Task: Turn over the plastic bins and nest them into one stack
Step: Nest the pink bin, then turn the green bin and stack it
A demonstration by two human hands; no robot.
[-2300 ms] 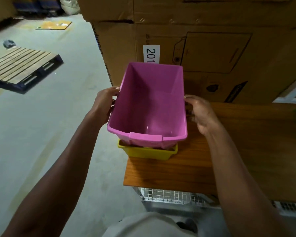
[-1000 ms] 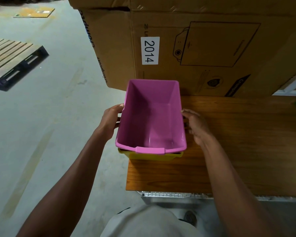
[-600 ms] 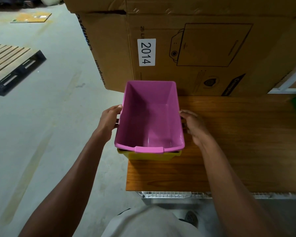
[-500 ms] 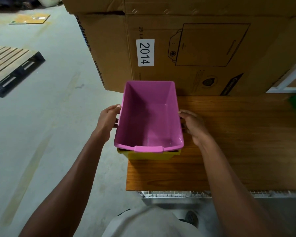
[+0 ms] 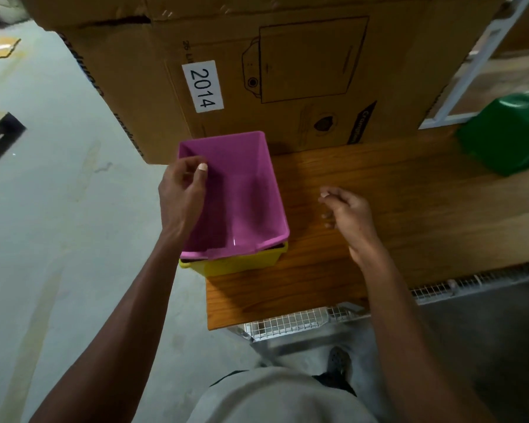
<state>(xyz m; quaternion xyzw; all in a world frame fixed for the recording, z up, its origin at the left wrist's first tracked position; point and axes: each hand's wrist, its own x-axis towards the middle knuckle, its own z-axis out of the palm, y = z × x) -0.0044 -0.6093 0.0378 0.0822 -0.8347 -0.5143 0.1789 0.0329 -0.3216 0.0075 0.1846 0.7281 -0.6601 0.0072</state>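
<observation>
The pink bin (image 5: 242, 203) sits mouth up, nested in the yellow bin (image 5: 242, 264), and the pair stands at the desk's (image 5: 409, 203) left edge, its far end close against the big carton (image 5: 287, 71). So that nesting step looks done. Your left hand (image 5: 180, 193) hovers over the pink bin's left wall, fingers loosely curled with nothing in them; whether it brushes the rim I cannot tell. Your right hand (image 5: 345, 212) hangs over bare wood just right of the stack, relaxed and empty too.

The job now, as I judge it, is the green bin (image 5: 507, 132): it lies mouth down at the desk's far right, well apart from the stack, partly cut off by the frame. You will need to reach right, take it by its sides, turn it mouth up and line its long axis with the pink one before lowering it in (the pink rim is slightly askew on the yellow, so seat it squarely).

The desk is orange-brown wood, smooth and faintly glossy, with wire mesh (image 5: 287, 322) showing below its near edge. The carton bears a white label (image 5: 202, 86) reading 2014. A white frame (image 5: 471, 71) leans behind the green bin. To the left is grey concrete floor (image 5: 58, 209), with a dark pallet corner (image 5: 0, 129) at its edge.
</observation>
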